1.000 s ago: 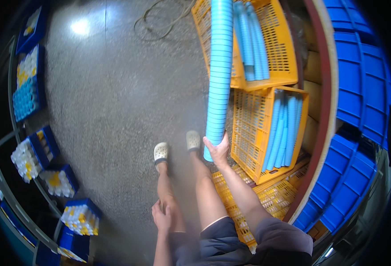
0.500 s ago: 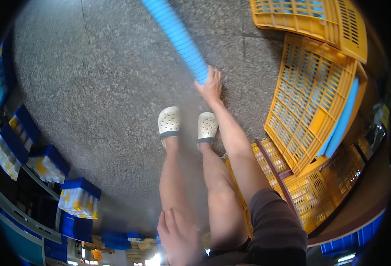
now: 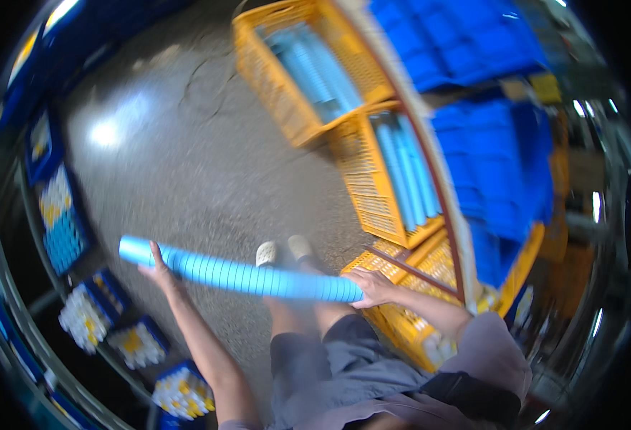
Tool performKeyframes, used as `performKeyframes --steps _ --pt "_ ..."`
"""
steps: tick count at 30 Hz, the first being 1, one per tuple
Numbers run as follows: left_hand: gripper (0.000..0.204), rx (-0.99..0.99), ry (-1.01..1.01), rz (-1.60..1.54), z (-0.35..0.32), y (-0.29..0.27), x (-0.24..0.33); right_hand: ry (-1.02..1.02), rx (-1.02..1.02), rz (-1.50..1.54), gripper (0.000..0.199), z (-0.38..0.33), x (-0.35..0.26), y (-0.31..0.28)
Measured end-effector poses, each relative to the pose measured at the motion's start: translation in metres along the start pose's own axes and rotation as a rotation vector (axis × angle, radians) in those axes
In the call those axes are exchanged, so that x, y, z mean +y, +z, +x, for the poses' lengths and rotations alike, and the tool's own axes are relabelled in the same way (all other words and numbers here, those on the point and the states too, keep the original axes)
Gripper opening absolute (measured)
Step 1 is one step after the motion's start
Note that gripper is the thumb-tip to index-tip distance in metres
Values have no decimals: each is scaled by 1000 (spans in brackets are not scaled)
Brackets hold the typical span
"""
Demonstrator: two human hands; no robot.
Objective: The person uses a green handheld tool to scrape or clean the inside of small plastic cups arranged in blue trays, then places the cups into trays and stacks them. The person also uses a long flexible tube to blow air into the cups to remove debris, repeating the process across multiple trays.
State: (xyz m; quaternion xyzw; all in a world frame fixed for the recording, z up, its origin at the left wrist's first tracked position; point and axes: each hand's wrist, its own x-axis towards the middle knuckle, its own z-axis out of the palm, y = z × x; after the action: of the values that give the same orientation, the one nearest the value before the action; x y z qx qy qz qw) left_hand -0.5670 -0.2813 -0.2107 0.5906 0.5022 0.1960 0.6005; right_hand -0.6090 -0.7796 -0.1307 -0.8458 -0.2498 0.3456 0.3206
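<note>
A long light-blue tube-shaped piece (image 3: 254,277), ringed along its length like a stack of nested parts, lies across in front of my body above my legs. My left hand (image 3: 161,275) is closed round it near its smooth left end, the thumb up over its side. At the right end my right hand (image 3: 374,287) grips it, fingers wrapped over the tip. The piece sags slightly and is a little blurred. More light-blue ringed pieces (image 3: 403,172) lie in a yellow slatted crate (image 3: 362,190) ahead on the right.
Beyond that stands another yellow crate (image 3: 272,100) holding light-blue pieces. Blue bins (image 3: 484,154) are stacked at the right, behind a reddish rail (image 3: 441,193). Nearer sits a yellow crate (image 3: 391,326) with whitish items. Along the left, a rack carries blue bins of white and yellow parts (image 3: 86,319).
The light-blue piece has come up from the floor area to lie crosswise before me. My left hand has moved from my leg to its far end. The view has turned toward the crates.
</note>
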Motion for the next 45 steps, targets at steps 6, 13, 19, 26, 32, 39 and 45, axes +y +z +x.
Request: performKeyframes --steps 6,13,19,26,32,39,45 --pt "46 -187 -346 -141 0 -57 0 133 -431 316 68 -81 -130 -99" --pt "54 -1197 -945 13 -65 -21 12 -315 -310 1018 69 -71 -250 -128" --pt "51 -1445 -1300 42 -279 109 102 -347 856 852 59 -101 -239 -158" --pt "65 -1742 -1325 171 -475 195 194 672 2139 119 32 -200 40 -200" --pt "54 -1581 -1667 385 -618 304 203 1286 1760 512 110 -237 168 -266" --pt "62 -1646 -1142 457 -659 420 182 1031 1794 783 99 -253 199 -245" --pt "56 -1688 -559 403 -657 457 199 903 1907 1027 72 -289 199 -214"
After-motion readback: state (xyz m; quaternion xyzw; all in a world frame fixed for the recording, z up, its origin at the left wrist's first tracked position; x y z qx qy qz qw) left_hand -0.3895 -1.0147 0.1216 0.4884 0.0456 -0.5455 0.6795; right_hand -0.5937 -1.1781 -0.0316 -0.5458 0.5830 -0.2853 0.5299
